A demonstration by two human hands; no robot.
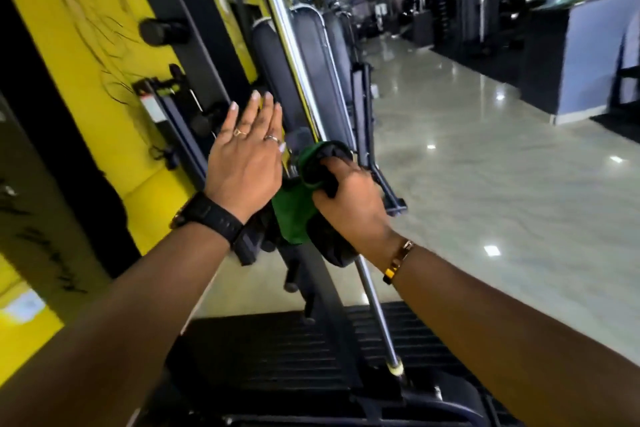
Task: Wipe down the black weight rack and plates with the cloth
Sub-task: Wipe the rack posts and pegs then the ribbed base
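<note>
"Cloth point(294, 215), where is it?"

"Bunched in my right hand point(349, 199). My fingers curl round the green fabric, and it sits on the chrome guide rod point(295, 55) of the black weight rack point(202, 45). The rod goes in under the cloth and comes out below my wrist."

"And your other hand?"

"My left hand point(244, 159) is spread wide with straight fingers and holds nothing. It is just beside the rack's upright; I cannot tell whether it touches."

"The plates?"

"The black weight plates point(277, 350) lie stacked beneath my forearms, at the rod's foot. A yellow panel point(86, 62) stands at my left, and a glossy floor point(485, 201) is at my right."
</note>
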